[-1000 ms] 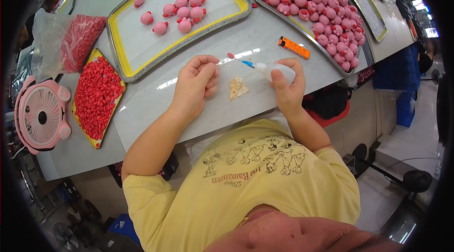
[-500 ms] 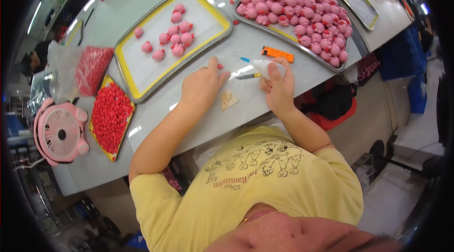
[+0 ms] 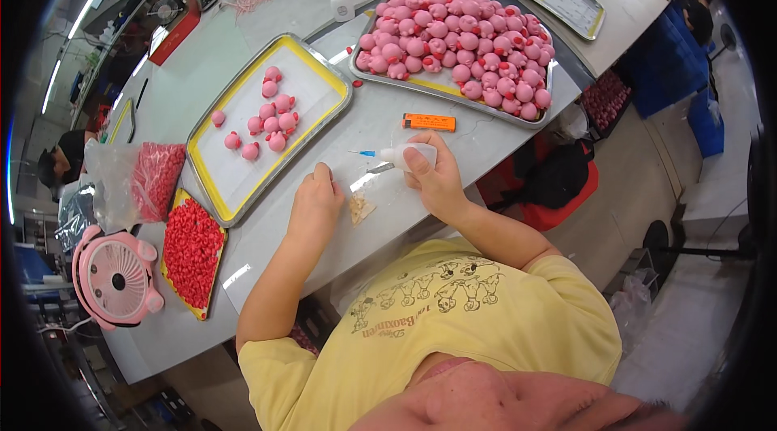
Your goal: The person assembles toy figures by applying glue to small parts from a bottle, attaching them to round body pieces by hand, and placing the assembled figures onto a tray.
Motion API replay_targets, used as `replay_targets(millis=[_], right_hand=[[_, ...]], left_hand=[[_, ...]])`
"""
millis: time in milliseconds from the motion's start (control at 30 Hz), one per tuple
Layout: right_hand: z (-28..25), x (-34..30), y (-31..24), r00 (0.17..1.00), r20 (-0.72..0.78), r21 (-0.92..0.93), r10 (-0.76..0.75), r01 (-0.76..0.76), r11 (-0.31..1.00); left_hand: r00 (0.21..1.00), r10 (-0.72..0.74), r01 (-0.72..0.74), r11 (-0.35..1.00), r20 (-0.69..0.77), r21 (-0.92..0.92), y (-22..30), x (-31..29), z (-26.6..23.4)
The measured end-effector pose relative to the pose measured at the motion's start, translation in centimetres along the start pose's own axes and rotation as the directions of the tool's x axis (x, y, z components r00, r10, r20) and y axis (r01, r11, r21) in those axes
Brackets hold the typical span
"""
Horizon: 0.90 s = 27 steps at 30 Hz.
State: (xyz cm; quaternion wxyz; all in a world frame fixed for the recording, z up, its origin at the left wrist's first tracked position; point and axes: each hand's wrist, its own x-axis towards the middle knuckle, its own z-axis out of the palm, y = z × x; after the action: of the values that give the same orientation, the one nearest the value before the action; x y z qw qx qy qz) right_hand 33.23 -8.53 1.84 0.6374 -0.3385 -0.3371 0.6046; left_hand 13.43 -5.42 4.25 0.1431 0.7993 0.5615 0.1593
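My left hand (image 3: 317,203) rests over the table, its thumb and fingertips pressed together in a pinch. What they hold is hidden. My right hand (image 3: 437,180) is wrapped around a white squeeze bottle (image 3: 398,157), tilted on its side, its thin blue-based needle tip pointing left toward my left hand. Beneath the bottle lies a craft knife (image 3: 380,168), partly covered. A tan crumpled scrap (image 3: 360,208) is on the table between my hands. Ahead of the left hand, a yellow-rimmed tray (image 3: 235,188) carries several pink balls with red bits (image 3: 277,142).
A second tray (image 3: 486,113), piled with pink balls, stands at the far right beyond an orange rectangular pack (image 3: 429,122). On the left are a tray of small red pieces (image 3: 194,253), a bag of red pieces (image 3: 158,180) and a pink fan (image 3: 117,279). Another white bottle (image 3: 341,6) stands farther back.
The view has shifted, showing more of the far table. My left fingers, earlier spread beside a small red piece, are now pinched, and that piece no longer shows. The bottle stays in my right hand.
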Motion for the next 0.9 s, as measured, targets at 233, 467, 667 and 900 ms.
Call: replay_targets(millis=[233, 467, 667, 900], right_hand=[[2.3, 0.2, 2.6, 0.999, 0.006, -0.001, 0.034, -0.034, 0.999], [3.6, 0.2, 5.7, 1.000, 0.030, -0.050, 0.002, -0.001, 0.999], [5.6, -0.2, 7.4, 0.999, 0.030, -0.102, -0.011, 0.014, 0.995], [7.6, -0.8, 9.9, 0.999, -0.011, -0.093, -0.035, 0.034, 0.995]], left_hand=[[0.996, 0.077, -0.078, 0.997, -0.051, -0.019, -3.6, -2.4, -0.3], [0.937, -0.285, 0.340, 0.623, 0.201, -0.705, -7.1, -2.2, -2.1], [0.846, -0.105, 0.464, -0.339, 0.524, -0.818, -10.9, -2.9, -2.1], [0.797, -0.100, 0.448, -0.563, 0.596, -0.694, -11.9, -4.4, -2.3]])
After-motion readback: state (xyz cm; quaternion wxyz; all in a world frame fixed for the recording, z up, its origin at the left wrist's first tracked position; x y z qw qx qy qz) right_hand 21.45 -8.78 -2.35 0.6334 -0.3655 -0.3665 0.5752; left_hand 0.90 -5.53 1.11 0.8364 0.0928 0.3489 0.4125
